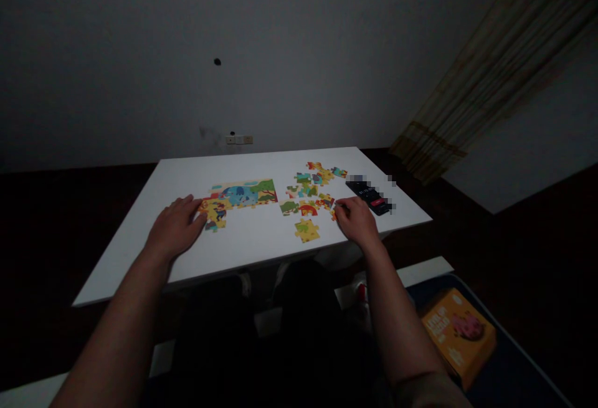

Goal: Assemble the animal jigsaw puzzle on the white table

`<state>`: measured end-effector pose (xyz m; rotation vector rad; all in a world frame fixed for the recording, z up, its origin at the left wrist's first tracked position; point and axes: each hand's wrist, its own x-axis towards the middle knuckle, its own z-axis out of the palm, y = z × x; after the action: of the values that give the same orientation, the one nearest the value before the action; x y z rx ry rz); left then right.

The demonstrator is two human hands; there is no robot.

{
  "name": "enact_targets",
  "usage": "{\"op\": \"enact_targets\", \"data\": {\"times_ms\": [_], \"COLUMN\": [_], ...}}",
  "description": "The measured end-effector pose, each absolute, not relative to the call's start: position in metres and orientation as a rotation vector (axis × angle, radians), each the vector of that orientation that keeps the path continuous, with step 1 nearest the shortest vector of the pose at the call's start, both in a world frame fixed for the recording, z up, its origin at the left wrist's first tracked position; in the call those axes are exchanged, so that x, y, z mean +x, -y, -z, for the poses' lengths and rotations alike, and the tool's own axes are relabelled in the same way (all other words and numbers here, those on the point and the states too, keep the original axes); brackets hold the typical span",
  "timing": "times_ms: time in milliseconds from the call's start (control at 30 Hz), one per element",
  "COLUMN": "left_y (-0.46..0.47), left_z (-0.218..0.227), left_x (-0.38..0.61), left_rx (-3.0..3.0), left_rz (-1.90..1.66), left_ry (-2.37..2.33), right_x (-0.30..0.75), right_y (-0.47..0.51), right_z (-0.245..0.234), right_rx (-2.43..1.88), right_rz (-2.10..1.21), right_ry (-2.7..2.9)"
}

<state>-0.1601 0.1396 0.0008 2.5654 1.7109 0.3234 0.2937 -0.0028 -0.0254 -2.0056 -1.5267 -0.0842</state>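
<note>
In the head view, take the white table (261, 249) as a clock. Just toward 9 o'clock from its middle lies the joined puzzle part (247, 195). It is flat, with a big blue shape, a green tree at its 3 o'clock end and a yellow bit hanging down at 7 o'clock.

The loose pieces (308, 210) lie toward 3 o'clock, yellow, green, red and blue, with bumps and notches. Some touch.

The two hands are well apart. The left hand (175, 226), thumb and fingers spread, is by the joined part's 9 o'clock end. The right hand (357, 220) has bent fingers by an orange piece (333, 212); I can't tell if it's pinched.

Toward 4 o'clock, off the table, sits an orange puzzle box (455, 330). Its inside is hidden.
</note>
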Motion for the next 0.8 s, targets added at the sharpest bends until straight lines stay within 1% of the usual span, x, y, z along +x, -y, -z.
{"op": "enact_targets", "data": {"times_ms": [367,533,667,800], "left_y": [-0.138,-0.141,-0.142,-0.139], "left_z": [-0.002,0.003,0.005,0.003], "left_x": [-0.159,-0.162,-0.163,-0.163], "left_rx": [2.531,2.550,2.564,2.532], "left_rz": [-0.331,-0.383,-0.423,-0.478], "left_ry": [-1.753,-1.726,-1.700,-1.699], "right_x": [0.287,0.279,0.273,0.268], "right_y": [0.003,0.002,-0.028,-0.076], "right_z": [0.021,0.003,-0.017,-0.024], "right_rx": [-2.072,-2.064,-1.916,-1.757], "right_rz": [0.165,0.237,0.158,0.007], "right_ry": [1.574,1.635,1.935,2.152]}}
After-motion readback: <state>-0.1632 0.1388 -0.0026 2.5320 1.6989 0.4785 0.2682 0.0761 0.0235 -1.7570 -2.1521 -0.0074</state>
